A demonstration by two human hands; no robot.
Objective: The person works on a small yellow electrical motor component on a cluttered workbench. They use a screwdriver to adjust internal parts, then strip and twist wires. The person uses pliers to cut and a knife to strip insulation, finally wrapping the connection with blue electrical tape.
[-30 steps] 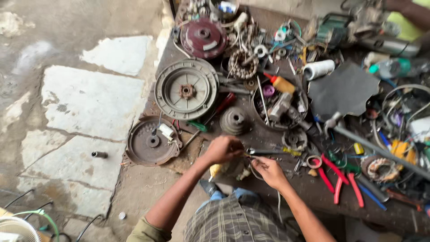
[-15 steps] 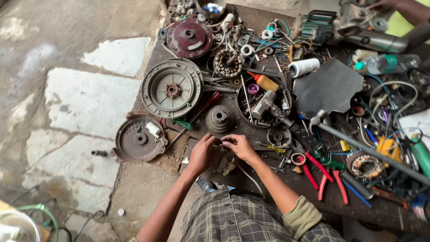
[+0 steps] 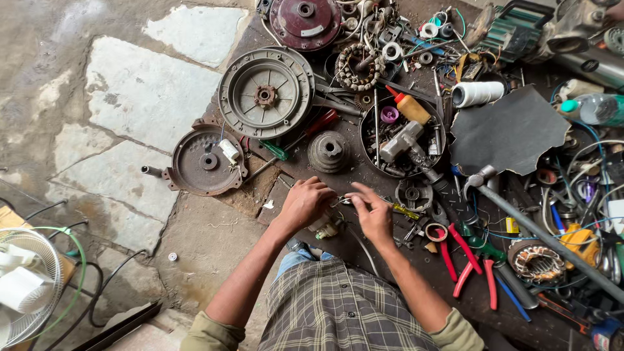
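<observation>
My left hand (image 3: 305,203) and my right hand (image 3: 372,211) meet over the near edge of a dark, cluttered workbench (image 3: 364,169). Both pinch a small metal part (image 3: 339,201) held between them. Its shape is too small to make out. A thin wire (image 3: 364,250) trails down from under my right hand. A small pale capacitor-like piece (image 3: 323,227) lies just below my left hand. A yellow-handled screwdriver (image 3: 404,210) lies right of my right hand.
A grey stepped pulley (image 3: 327,151), a large grey motor cover (image 3: 266,93), a rusty end plate (image 3: 207,162) and a round tray of parts (image 3: 403,136) lie beyond my hands. Red-handled pliers (image 3: 465,260), a hammer (image 3: 533,227) and a stator (image 3: 538,262) sit right. A white fan (image 3: 26,286) stands on the floor.
My two hands came together from apart, shifting left toward the bench's near edge, and now both hold the small part. The view has moved closer to the bench.
</observation>
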